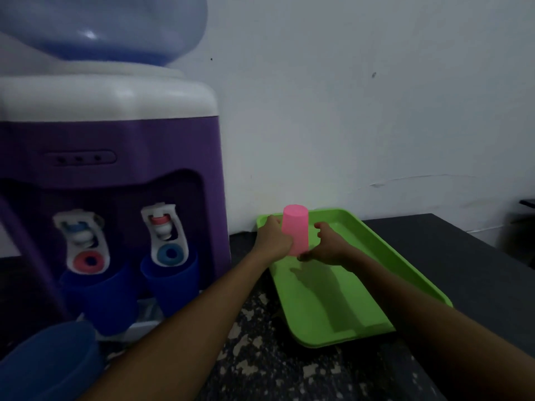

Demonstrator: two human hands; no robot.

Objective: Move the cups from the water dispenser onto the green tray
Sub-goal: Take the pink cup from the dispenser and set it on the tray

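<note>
A pink cup (295, 227) is upside down over the far end of the green tray (333, 308). My left hand (275, 238) grips its left side. At the cup's lower right rim is my right hand (327, 247), fingers touching it. Two blue cups (101, 296) (173, 285) stand under the taps of the purple water dispenser (115, 146). Another blue cup (52, 360) lies at the bottom left, partly cut off by the frame edge.
The dispenser carries a blue water bottle (110, 27) and stands on a dark speckled counter (260, 366) against a white wall. The tray lies to the right of the dispenser. The counter's right edge runs behind the tray.
</note>
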